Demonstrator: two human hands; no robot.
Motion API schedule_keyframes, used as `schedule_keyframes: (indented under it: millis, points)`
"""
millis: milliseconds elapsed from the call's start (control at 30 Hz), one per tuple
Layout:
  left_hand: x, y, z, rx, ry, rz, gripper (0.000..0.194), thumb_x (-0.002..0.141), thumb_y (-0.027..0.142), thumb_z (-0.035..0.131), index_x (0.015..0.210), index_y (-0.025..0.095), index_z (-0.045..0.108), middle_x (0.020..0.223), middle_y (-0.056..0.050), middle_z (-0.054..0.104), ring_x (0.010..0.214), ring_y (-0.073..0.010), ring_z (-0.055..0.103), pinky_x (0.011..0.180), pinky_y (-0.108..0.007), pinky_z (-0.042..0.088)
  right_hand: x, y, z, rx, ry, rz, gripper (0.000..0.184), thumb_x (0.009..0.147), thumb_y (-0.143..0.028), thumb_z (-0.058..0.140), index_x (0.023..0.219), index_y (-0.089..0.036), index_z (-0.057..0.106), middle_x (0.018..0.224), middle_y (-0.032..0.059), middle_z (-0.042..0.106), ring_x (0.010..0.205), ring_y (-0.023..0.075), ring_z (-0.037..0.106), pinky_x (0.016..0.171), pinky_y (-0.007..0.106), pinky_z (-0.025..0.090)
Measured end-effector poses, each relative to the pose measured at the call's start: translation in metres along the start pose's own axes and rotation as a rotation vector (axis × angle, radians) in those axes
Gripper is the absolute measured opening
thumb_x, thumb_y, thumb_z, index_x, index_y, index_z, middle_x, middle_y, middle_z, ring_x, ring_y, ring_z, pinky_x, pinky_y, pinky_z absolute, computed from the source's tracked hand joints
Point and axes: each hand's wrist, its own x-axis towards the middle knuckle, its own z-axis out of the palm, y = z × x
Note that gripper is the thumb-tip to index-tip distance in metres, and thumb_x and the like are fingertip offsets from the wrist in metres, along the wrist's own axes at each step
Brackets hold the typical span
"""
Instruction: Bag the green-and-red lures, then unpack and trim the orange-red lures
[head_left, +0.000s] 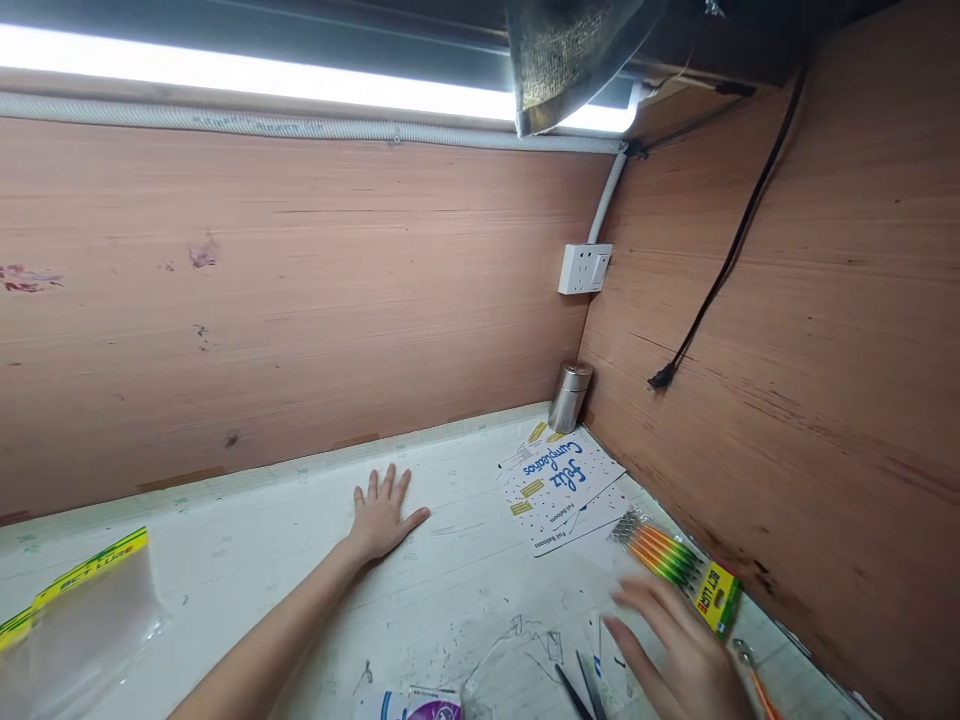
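Note:
My left hand (382,515) lies flat on the white tabletop (247,560) with its fingers spread and nothing in it. On the right, my right hand (675,645) hovers near the table, slightly blurred, fingers stretched out and apart. Just beyond it is a clear pack of orange, yellow and green sticks with a "BCT LURE" label (686,568). Left of that hand, the dark tips of a pointed tool (581,690), perhaps tweezers or scissors, enter from the bottom edge. Beside my right wrist rests an orange-handled tool with a metal end (757,680).
A clear bag with a yellow "BCT LURE" header (82,625) lies at left. Printed "Feliz Cumpleaños" cards (559,480) and a metal canister (571,397) occupy the back corner. A purple-and-white packet (431,706) shows at the bottom. A black cable (727,260) hangs down the right wall.

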Motion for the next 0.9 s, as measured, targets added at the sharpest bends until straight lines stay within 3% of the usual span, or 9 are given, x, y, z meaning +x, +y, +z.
schedule_keyframes:
  millis: [67,167,267,400,500,600,667,767,900]
  points:
    - [-0.018,-0.007,0.007,0.005,0.014,0.059,0.080,0.090,0.062,0.038,0.150,0.010,0.027,0.157,-0.019,0.017,0.145,-0.0397,0.014,0.115,-0.059,0.019,0.069,-0.010,0.027,-0.070,-0.293,0.050,0.041,0.096,-0.044,0.042,0.121,-0.019,0.064,0.131,0.0130,0.060,0.123,0.0275,0.055,0.101,0.041,0.047]
    - [-0.053,-0.024,0.020,0.001,0.027,0.169,0.070,0.093,0.055,0.039,0.148,0.013,0.033,0.156,-0.015,0.025,0.144,-0.0322,0.024,0.116,-0.050,0.026,0.172,-0.005,0.083,-0.144,-0.391,0.141,0.052,0.094,-0.044,0.051,0.134,-0.011,0.053,0.146,0.0203,0.045,0.134,0.0329,0.043,0.112,0.048,0.032]
    - [-0.097,-0.058,0.037,-0.010,0.148,0.326,0.066,0.095,0.048,0.040,0.152,0.018,0.024,0.154,-0.013,0.029,0.141,-0.0314,0.033,0.111,-0.049,0.036,0.228,0.000,0.132,-0.184,-0.486,0.192,0.053,0.093,-0.043,0.056,0.139,-0.018,0.047,0.150,0.0138,0.041,0.135,0.0324,0.040,0.111,0.058,0.027]
    - [-0.173,-0.104,0.053,-0.044,0.311,0.401,0.073,0.095,0.037,0.045,0.154,0.024,0.006,0.154,-0.011,0.034,0.136,-0.0277,0.043,0.105,-0.040,0.045,0.218,-0.038,0.176,-0.161,-0.614,0.074,0.069,0.094,-0.049,0.050,0.149,-0.011,0.034,0.157,0.0204,0.025,0.145,0.0353,0.021,0.116,0.055,0.018]
    - [-0.229,-0.114,0.049,-0.134,0.338,0.349,0.061,0.093,0.024,0.043,0.151,0.025,0.025,0.148,-0.011,0.046,0.131,-0.0233,0.050,0.100,-0.034,0.050,0.173,-0.088,0.197,-0.096,-0.693,-0.131,0.082,0.094,-0.056,0.040,0.152,-0.001,0.022,0.159,0.0252,0.010,0.147,0.0355,0.006,0.119,0.049,0.010]
    - [-0.267,-0.106,0.035,-0.216,0.367,0.306,0.039,0.087,0.022,0.046,0.125,0.024,0.053,0.137,-0.013,0.056,0.117,-0.0225,0.060,0.090,-0.033,0.055,0.134,-0.137,0.213,-0.003,-0.757,-0.359,0.083,0.093,-0.064,0.031,0.154,-0.009,0.019,0.161,0.0177,0.008,0.148,0.0309,0.003,0.119,0.049,0.009]
    - [-0.282,-0.101,0.024,-0.220,0.416,0.267,0.026,0.084,0.028,0.052,0.108,0.022,0.060,0.130,-0.015,0.059,0.107,-0.0255,0.062,0.084,-0.038,0.056,0.126,-0.166,0.225,0.090,-0.792,-0.522,0.077,0.093,-0.065,0.029,0.155,-0.020,0.021,0.161,0.0098,0.014,0.148,0.0256,0.008,0.119,0.046,0.014]
    - [-0.298,-0.115,0.010,-0.168,0.508,0.093,0.021,0.083,0.026,0.053,0.102,0.022,0.062,0.124,-0.016,0.060,0.107,-0.0280,0.060,0.087,-0.046,0.052,0.150,-0.200,0.247,0.167,-0.775,-0.633,0.068,0.094,-0.064,0.029,0.151,-0.028,0.032,0.161,0.0054,0.019,0.148,0.0260,0.015,0.118,0.047,0.019]
    - [-0.323,-0.186,-0.002,-0.072,0.454,-0.377,0.038,0.084,0.022,0.050,0.122,0.021,0.058,0.141,-0.014,0.051,0.130,-0.0289,0.047,0.106,-0.051,0.039,0.202,-0.228,0.274,0.105,-0.709,-0.547,0.072,0.093,-0.062,0.029,0.148,-0.016,0.039,0.159,0.0165,0.022,0.145,0.0374,0.019,0.114,0.058,0.023]
